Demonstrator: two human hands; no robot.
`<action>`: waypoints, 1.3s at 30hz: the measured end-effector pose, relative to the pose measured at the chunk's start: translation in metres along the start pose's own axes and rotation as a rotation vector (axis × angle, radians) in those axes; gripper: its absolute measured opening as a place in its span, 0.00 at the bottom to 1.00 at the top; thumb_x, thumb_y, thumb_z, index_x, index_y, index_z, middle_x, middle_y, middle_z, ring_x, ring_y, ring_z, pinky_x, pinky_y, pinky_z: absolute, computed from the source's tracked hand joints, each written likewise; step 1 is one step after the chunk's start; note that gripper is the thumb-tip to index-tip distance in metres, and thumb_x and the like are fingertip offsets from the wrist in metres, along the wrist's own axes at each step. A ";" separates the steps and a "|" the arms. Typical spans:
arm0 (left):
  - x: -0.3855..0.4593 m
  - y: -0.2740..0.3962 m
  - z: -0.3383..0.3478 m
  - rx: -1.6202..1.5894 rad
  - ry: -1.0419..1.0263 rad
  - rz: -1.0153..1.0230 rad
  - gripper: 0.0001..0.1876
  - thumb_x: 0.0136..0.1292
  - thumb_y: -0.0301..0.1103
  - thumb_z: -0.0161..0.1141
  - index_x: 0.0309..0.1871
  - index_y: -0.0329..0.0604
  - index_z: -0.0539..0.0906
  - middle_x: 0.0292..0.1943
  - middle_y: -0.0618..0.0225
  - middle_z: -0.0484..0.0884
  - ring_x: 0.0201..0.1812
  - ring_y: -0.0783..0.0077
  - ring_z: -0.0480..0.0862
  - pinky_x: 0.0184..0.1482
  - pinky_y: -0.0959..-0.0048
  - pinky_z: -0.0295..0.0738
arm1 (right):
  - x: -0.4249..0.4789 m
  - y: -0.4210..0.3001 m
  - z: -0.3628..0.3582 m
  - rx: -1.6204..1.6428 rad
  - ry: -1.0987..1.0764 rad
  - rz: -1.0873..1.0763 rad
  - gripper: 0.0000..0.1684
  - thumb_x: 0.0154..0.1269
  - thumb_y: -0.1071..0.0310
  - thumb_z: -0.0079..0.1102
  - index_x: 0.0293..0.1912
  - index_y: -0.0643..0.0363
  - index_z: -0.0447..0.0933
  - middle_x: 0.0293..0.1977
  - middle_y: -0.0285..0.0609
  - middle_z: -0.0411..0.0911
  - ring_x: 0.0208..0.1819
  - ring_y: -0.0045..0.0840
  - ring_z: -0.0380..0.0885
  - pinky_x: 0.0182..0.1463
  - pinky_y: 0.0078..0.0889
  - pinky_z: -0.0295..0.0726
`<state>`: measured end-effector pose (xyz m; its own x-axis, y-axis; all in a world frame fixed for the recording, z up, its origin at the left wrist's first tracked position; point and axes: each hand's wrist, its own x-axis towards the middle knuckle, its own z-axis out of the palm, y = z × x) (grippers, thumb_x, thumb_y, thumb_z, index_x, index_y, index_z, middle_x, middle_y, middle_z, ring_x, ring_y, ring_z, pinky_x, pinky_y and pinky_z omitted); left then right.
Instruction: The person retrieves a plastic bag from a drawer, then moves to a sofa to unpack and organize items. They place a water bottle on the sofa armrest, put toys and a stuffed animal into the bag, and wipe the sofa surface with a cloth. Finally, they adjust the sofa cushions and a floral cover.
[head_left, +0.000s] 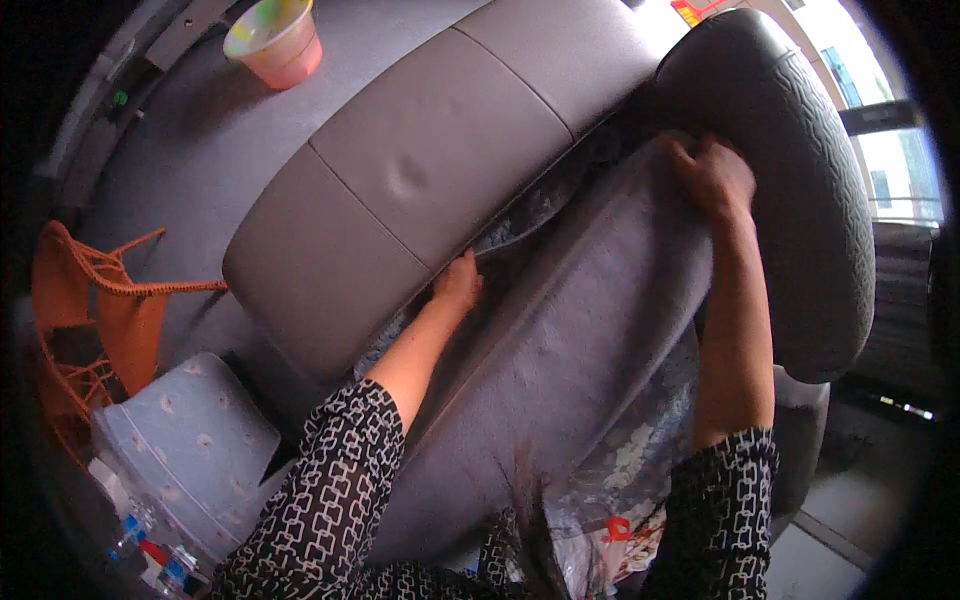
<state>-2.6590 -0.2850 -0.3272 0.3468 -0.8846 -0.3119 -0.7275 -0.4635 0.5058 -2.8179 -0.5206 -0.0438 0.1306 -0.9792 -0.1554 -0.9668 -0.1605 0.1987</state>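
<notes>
A brown-grey upholstered sofa backrest runs diagonally across the head view. In front of it lies a grey seat cushion, tilted, with a dark gap along the backrest. My left hand is at this gap, its fingers closed on the edge of a thin cloth. My right hand grips the far corner of the seat cushion, close to the padded armrest.
An orange woven chair and a light patterned cushion are at the left, with plastic bottles below. A plastic bucket stands on the floor behind the backrest. Plastic-wrapped items lie near my body.
</notes>
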 end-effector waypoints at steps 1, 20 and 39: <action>0.003 0.005 -0.003 -0.060 -0.150 -0.055 0.21 0.57 0.32 0.57 0.55 0.41 0.74 0.49 0.43 0.76 0.49 0.41 0.77 0.54 0.52 0.69 | -0.018 0.020 0.000 -0.057 0.120 0.002 0.42 0.56 0.31 0.46 0.51 0.61 0.74 0.52 0.55 0.72 0.57 0.43 0.70 0.57 0.41 0.69; 0.035 0.049 -0.145 -0.019 0.559 -0.208 0.11 0.55 0.39 0.55 0.35 0.42 0.78 0.33 0.54 0.82 0.38 0.47 0.80 0.37 0.53 0.74 | -0.109 0.136 -0.023 0.031 0.637 0.092 0.40 0.55 0.29 0.48 0.40 0.60 0.77 0.37 0.48 0.78 0.44 0.39 0.77 0.46 0.45 0.74; -0.208 0.008 -0.189 -0.132 -0.075 -0.032 0.46 0.45 0.52 0.69 0.66 0.41 0.62 0.66 0.53 0.60 0.65 0.50 0.62 0.65 0.56 0.56 | 0.068 -0.071 0.075 -0.088 0.400 -0.023 0.31 0.56 0.37 0.53 0.40 0.57 0.80 0.43 0.45 0.77 0.50 0.35 0.72 0.54 0.39 0.69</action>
<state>-2.6247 -0.1147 -0.1060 0.3192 -0.8654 -0.3863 -0.6308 -0.4982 0.5948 -2.7570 -0.5661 -0.1408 0.2436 -0.9434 0.2249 -0.9425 -0.1756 0.2843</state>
